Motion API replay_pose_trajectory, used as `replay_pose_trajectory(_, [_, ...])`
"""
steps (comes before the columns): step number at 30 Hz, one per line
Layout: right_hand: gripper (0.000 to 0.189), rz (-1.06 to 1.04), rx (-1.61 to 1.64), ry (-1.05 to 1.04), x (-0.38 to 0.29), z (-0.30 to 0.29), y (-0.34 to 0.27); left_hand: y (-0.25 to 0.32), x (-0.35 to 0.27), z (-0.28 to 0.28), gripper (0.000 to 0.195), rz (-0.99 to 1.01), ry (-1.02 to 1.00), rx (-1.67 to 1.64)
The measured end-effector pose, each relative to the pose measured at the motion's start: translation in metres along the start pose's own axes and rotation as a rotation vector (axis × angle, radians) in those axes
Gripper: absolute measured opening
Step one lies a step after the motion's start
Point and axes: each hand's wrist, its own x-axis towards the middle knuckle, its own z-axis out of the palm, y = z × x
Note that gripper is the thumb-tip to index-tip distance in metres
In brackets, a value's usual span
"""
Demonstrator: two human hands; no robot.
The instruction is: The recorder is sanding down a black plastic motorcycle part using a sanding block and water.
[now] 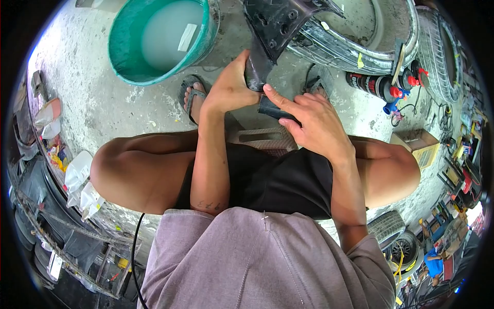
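Note:
My left hand point(230, 85) grips the narrow lower end of a black moulded plastic panel point(272, 29). This panel has holes and bosses, and its upper end runs out of the picture at the top. Between the thumb and fingers of my right hand point(316, 121) is a dark flat strip point(276, 107), perhaps sandpaper; part of it is hidden under the hand. The right forefinger reaches the panel's lower tip. Up and to the left stands a green plastic tub point(115, 58) of cloudy water, with a pale rectangular piece point(187, 37) in it.
A tyre point(335, 48) lies at the upper right, bottles with red caps point(372, 87) beside it. A cardboard box point(416, 146) is near my right knee. White plastic containers point(79, 170) and a metal rack point(73, 266) are leftward. Far right, a person in blue point(434, 264) is visible.

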Motion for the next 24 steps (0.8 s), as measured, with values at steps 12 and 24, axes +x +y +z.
replay_pose_trajectory(12, [0.077,0.034,0.012,-0.028,0.0,0.002,0.002,-0.001,0.001,0.001,0.085,0.062,0.033,0.075])
replay_pose_trajectory(24, [0.074,0.04,0.0,-0.035,0.002,0.004,0.003,-0.005,0.003,0.003,0.083,0.074,0.033,0.072])
